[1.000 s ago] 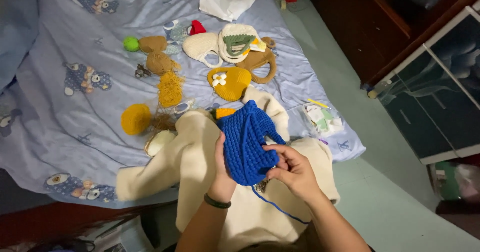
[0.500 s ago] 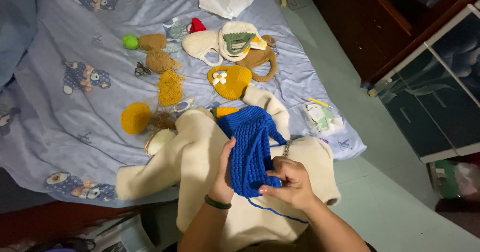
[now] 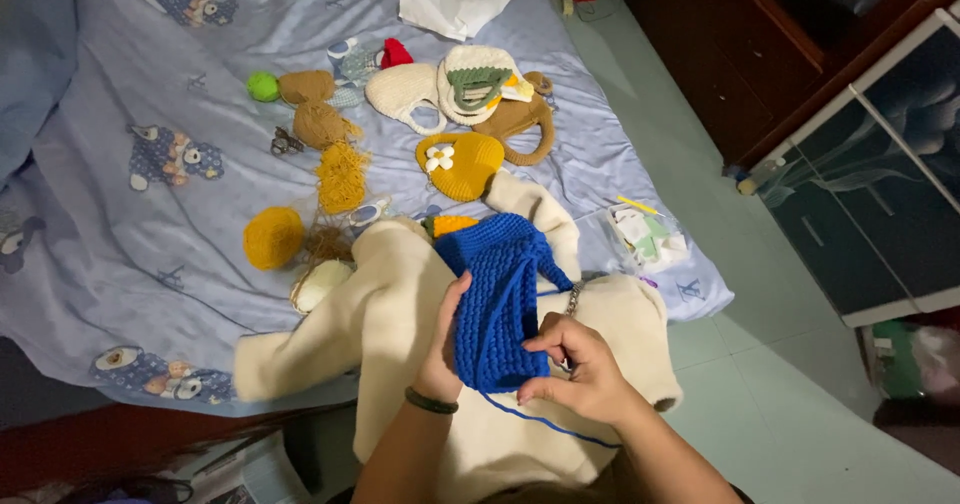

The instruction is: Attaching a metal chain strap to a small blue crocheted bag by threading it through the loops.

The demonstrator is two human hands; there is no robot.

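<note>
Head view | left hand [image 3: 440,349] and right hand [image 3: 578,369] grip blue crochet piece [image 3: 495,309] | right fingertips hidden beneath it

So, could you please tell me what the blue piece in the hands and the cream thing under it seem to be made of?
Blue piece: probably crocheted yarn, matte, given its ribbed stitch rows and trailing strand. Cream thing: apparently soft plush or fleece, going by its smooth, fuzzy, padded surface.

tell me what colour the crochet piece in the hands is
Royal blue crochet piece, with matching blue yarn trailing; shows best in the head view.
</note>
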